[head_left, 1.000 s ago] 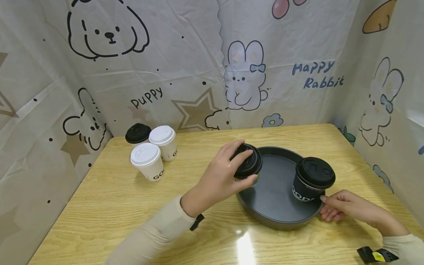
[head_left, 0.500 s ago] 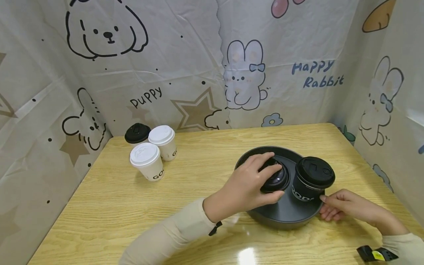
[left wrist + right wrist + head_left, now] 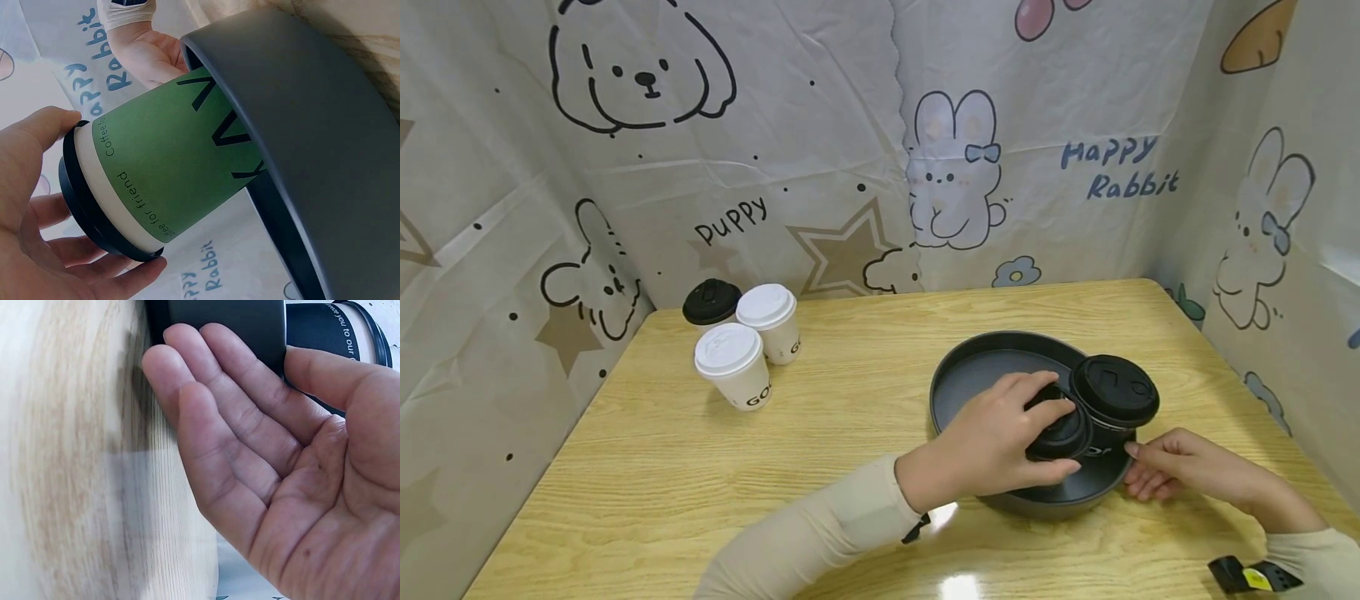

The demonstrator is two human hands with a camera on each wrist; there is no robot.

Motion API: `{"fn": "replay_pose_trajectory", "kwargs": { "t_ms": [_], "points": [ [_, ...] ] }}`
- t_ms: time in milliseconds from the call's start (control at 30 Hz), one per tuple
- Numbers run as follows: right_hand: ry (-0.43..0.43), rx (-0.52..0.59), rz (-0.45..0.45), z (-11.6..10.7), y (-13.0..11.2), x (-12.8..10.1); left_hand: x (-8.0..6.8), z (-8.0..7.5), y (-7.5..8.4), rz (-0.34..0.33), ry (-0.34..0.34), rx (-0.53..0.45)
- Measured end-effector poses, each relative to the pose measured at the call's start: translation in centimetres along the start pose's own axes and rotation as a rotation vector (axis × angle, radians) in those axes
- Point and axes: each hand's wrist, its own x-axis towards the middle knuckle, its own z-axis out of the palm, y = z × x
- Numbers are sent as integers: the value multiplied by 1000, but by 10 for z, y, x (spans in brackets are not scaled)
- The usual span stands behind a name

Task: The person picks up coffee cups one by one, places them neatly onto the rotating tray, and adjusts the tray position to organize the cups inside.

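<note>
Left hand grips green cup by lid; loose fit risks dropping. Half-open right hand touches pan at four o'clock.

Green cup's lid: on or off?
On. In the left wrist view, the black lid caps the wide end of the green cup; the left hand grips the lid.

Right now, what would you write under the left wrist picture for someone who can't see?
A left hand grips the black lid of a green paper cup printed "Coffee for friend", its base hidden by a dark gray round pan. The right hand shows beyond the cup, before a backdrop reading "Rabbit".
</note>
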Motion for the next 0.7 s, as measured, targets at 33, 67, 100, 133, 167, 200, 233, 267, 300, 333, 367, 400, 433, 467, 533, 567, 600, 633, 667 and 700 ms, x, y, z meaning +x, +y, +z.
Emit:
{"fn": "replay_pose_trajectory", "kwargs": {
  "t_ms": [33,67,100,133,167,200,233,267,300,333,367,400,433,467,533,567,600,633,667,700],
  "points": [
    [-1,2,0,0,0,0,1,1,1,2,-3,7],
    [-2,3,0,0,0,0,1,2,1,3,-6,7],
    [-2,4,0,0,-1,0,2,2,2,4,-12,13],
    [-2,2,1,0,-1,0,2,3,3,3,-19,11],
    [-1,1,2,0,-1,0,3,3,4,3,-26,16],
    [1,-1,4,0,-1,0,3,4,4,3,-34,20],
    [2,-3,7,0,-1,0,3,4,5,3,-39,18],
    [2,-4,9,0,-1,0,4,5,6,2,-45,18],
    [3,-4,11,0,-1,0,4,5,7,2,-51,16],
    [4,-4,11,0,0,0,5,6,7,2,-56,15],
    [5,-3,12,0,0,0,5,7,8,1,-57,18],
    [5,-2,12,0,0,0,5,8,9,1,-58,19],
    [4,-1,12,0,0,0,5,9,9,2,-62,22],
    [4,-2,9,0,0,0,6,10,10,3,-64,27],
    [4,-4,7,1,0,0,6,12,11,10,-64,38],
    [3,-6,5,1,-1,0,6,12,12,15,-62,46],
    [3,-6,6,1,-1,1,7,13,13,19,-64,52],
    [1,-7,5,1,-1,1,7,13,13,24,-64,59],
    [1,-9,5,0,0,1,7,14,14,29,-60,69],
    [0,-8,9,0,0,1,6,14,15,35,-54,78]
  ]
}}
